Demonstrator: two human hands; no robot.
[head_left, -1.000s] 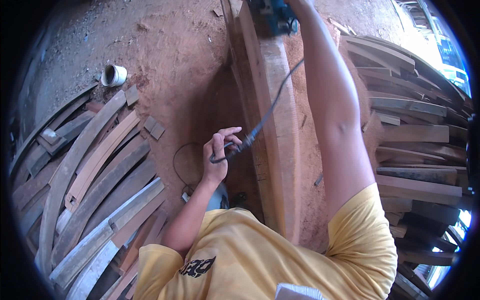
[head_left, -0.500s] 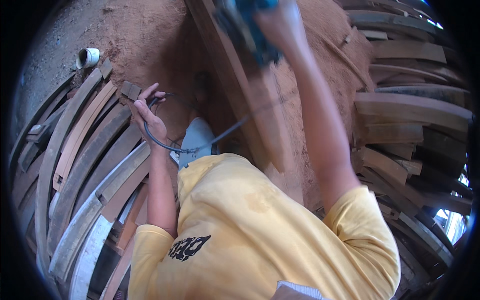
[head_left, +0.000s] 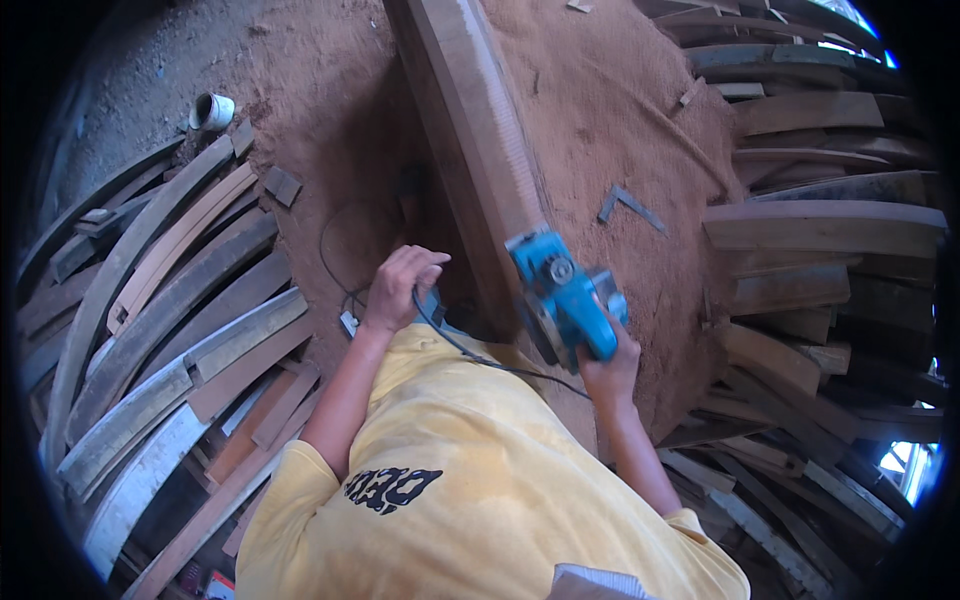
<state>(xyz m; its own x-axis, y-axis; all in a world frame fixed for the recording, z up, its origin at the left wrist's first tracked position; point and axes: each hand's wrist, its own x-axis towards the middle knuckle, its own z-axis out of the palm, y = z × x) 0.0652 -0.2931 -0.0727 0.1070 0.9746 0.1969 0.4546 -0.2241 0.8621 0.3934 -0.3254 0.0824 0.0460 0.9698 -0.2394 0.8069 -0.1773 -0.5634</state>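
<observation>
Teal power planer [head_left: 565, 290]: position?

Over the near part of the wooden beam [head_left: 465, 110], at its right edge; whether it touches the wood, cannot tell

Fingers?

Right hand [head_left: 612, 365]: wrapped round the planer's handle [head_left: 597, 335]. Left hand [head_left: 403, 285]: curled, nearly closed, dark cord [head_left: 500, 366] held in them

Nearby?

L-shaped square [head_left: 640, 210], flat on the dusty ground [head_left: 620, 100], just beyond the beam's right edge

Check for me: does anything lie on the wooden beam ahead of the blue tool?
Nothing visible lies on the wooden beam ahead of the blue tool. The cord runs behind it, on the person's side; the L-shaped square lies beside the beam, to its right.
</observation>
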